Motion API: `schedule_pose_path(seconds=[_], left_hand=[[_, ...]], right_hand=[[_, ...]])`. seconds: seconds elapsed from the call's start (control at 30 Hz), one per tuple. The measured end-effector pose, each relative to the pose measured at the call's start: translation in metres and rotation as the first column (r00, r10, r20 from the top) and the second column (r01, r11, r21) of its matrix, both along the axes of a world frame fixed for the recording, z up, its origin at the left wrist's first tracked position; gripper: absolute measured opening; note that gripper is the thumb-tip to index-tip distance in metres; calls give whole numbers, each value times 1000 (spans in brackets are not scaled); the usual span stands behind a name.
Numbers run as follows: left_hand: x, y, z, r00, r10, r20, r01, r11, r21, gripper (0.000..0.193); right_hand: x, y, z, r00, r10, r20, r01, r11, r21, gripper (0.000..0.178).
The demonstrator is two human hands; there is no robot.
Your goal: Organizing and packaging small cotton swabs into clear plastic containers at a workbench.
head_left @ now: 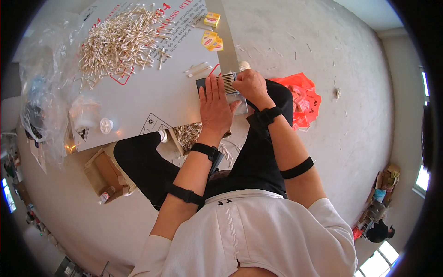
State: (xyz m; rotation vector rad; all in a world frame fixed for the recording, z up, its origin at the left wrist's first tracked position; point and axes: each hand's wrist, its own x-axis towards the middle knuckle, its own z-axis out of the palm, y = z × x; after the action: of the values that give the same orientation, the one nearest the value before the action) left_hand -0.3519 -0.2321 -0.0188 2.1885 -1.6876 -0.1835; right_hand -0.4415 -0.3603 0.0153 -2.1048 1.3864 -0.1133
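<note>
My left hand (215,106) lies with fingers stretched over a dark flat piece (200,84) at the table's right edge. Its fingertips reach the left side of a row of cotton swabs (228,83) packed side by side. Curled at the row's right end is my right hand (251,87), its fingers closed; what they pinch is hidden. A clear plastic piece (239,105) shows below the row, between the hands. Several loose swabs (198,69) rest just beyond my left hand. A large heap of swabs (122,44) covers the far left of the table.
Yellow cards (212,41) and a small yellow box (212,19) lie at the table's far right. Clear plastic bags (46,83) and a round white cap (106,125) are on the left. Below stand a swab-filled box (187,136), a cardboard box (104,173) and a red bag (302,99).
</note>
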Motion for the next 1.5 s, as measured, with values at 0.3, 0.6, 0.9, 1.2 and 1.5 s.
schedule_pose_path(seconds=[0.3,0.6,0.9,1.2,1.5], left_hand=[[-4,10,-1,999,-37,-11,37,999,16,90],[-6,-9,1,994,-103,-37,103,995,-1,87],[10,-1,1,639,-139,-757,-263,885,-385,70],[-5,-38,0,340,-248,-907,-469,791,-392,63],[-9,-49,-1,279,-262,-924,-503,780,-373,71]], right_hand=[[0,6,1,999,-21,33,23,998,-58,19],[6,12,5,999,35,39,-32,996,-88,22],[-49,62,-22,639,-539,550,424,842,333,27],[-37,45,-53,80,-876,476,27,479,877,20],[-30,44,-59,5,-835,550,51,549,834,12]])
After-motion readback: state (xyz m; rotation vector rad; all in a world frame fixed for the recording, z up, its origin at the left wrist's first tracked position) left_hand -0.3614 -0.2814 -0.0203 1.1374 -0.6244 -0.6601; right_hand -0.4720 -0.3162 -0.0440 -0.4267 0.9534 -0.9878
